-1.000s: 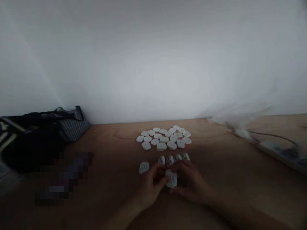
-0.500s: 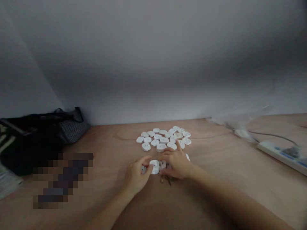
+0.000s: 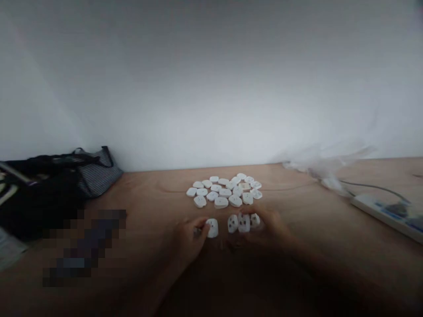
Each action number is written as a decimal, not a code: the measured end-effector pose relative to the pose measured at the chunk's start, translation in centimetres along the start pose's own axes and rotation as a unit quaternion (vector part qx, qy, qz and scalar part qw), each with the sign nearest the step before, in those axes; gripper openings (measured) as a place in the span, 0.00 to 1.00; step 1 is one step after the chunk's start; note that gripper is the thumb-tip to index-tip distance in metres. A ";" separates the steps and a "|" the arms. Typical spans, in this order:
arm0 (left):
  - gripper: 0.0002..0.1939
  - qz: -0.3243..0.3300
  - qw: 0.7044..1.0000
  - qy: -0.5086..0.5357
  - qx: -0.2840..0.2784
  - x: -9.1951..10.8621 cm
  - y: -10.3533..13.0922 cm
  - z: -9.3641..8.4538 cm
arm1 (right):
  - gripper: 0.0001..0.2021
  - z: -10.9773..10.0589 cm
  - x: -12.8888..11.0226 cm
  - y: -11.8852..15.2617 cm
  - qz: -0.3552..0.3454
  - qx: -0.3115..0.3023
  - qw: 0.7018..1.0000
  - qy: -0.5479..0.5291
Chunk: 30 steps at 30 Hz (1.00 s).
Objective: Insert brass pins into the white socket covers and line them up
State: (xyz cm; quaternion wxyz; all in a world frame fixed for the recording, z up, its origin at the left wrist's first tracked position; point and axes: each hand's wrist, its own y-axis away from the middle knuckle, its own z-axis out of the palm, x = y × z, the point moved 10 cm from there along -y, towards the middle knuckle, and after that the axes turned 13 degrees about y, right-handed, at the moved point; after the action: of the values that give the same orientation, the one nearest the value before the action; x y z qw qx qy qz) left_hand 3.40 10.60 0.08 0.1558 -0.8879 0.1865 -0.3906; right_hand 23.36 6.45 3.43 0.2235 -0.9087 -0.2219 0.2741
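Observation:
My left hand [image 3: 190, 235] pinches a white, rounded-square plastic socket piece [image 3: 212, 228] with dark holes in its face, between thumb and fingers. Across a small gap, three similar pieces stand side by side: a left one [image 3: 233, 223], a middle one [image 3: 243, 223] and a right one [image 3: 254, 220]. My right hand [image 3: 269, 224] closes around the middle and right ones, finger behind and thumb in front. Beyond both hands, several more white socket pieces [image 3: 221, 202] lie in loose rows on the wooden table [image 3: 158, 207].
A black bag [image 3: 42, 193] with a striped side sits at the left, near a pixelated dark object [image 3: 86, 242]. On the right lie a white power strip [image 3: 383, 215] with a cable and a clear plastic bag [image 3: 324, 169]. A pale wall [image 3: 211, 110] rises behind the table.
My right hand has moved right, and the socket pieces near it now show more fully and sit apart from the left one. The left hand keeps its piece. The wall looks brighter, the foreground darker.

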 end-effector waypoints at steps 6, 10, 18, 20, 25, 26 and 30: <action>0.11 0.064 0.996 -0.066 0.009 1.6 -0.1 -0.3 | 0.24 -0.2 -0.1 3.0 -0.045 0.002 0.998 -0.033; 0.11 0.101 0.991 -0.082 -0.013 2.9 0.1 0.3 | 0.23 0.7 0.4 3.0 -0.006 -0.032 0.999 -0.034; 0.21 0.160 0.973 -0.072 -0.150 3.8 1.2 2.4 | 0.20 1.3 -1.0 2.7 -0.060 -0.048 0.996 0.034; 0.20 0.154 0.971 -0.071 -0.172 3.2 1.3 2.8 | 0.20 1.4 -1.3 2.9 -0.080 -0.056 0.994 0.046; 0.18 0.140 0.979 -0.069 -0.131 2.5 0.9 2.4 | 0.22 1.7 -0.5 3.4 -0.068 -0.069 0.994 0.043; 0.18 0.144 0.980 -0.070 -0.120 2.6 0.9 2.3 | 0.24 1.7 -0.1 3.4 -0.053 -0.068 0.996 0.036; 0.18 0.160 0.980 -0.075 -0.094 3.3 1.1 1.9 | 0.23 1.3 1.9 3.6 0.029 -0.057 0.998 -0.008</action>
State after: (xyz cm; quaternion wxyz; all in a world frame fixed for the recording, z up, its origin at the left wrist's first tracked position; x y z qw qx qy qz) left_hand 6.68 8.38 0.50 0.1454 -0.8841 0.3500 -0.2735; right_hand 24.99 4.88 -0.22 0.1616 -0.9236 -0.2125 0.2750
